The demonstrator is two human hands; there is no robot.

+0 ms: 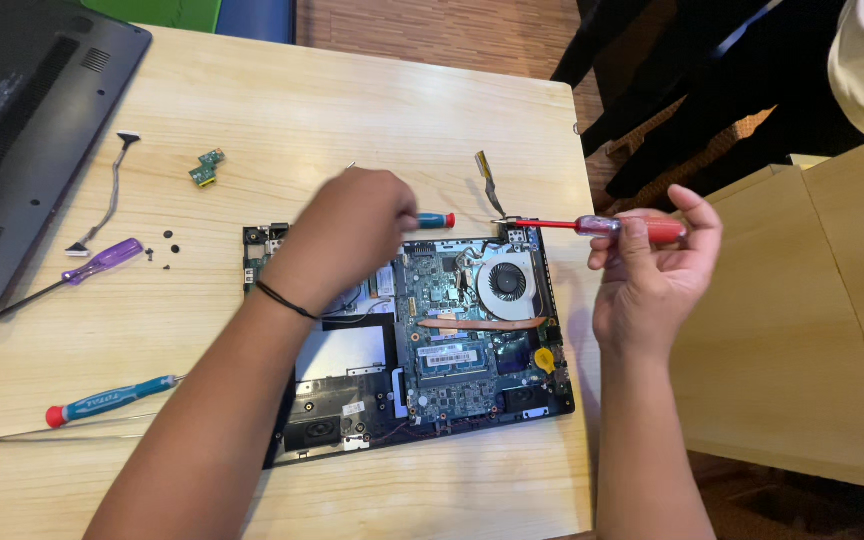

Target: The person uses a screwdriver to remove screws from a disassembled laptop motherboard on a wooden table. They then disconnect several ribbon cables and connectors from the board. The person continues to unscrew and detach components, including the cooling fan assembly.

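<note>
Laptop (452, 350) opened up on the surface (352, 110), board exposed; right hand (652, 270) pinches red screwdriver (592, 226) at the top corner, left hand (352, 235) blurred, seemingly gripping blue-handled screwdriver (435, 220)

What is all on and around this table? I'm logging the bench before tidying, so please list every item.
opened laptop base: 1, black with blue-green board and fan, table centre
laptop bottom cover: 1, black, far left
purple screwdriver: 1, left of base
blue screwdriver with red cap: 1, near left edge
small circuit board: 1, green, upper left
ribbon cable: 1, grey, left
loose screws: several, dark
table: 1, light wood
left hand: holds small blue-red screwdriver
right hand: holds red screwdriver
</note>
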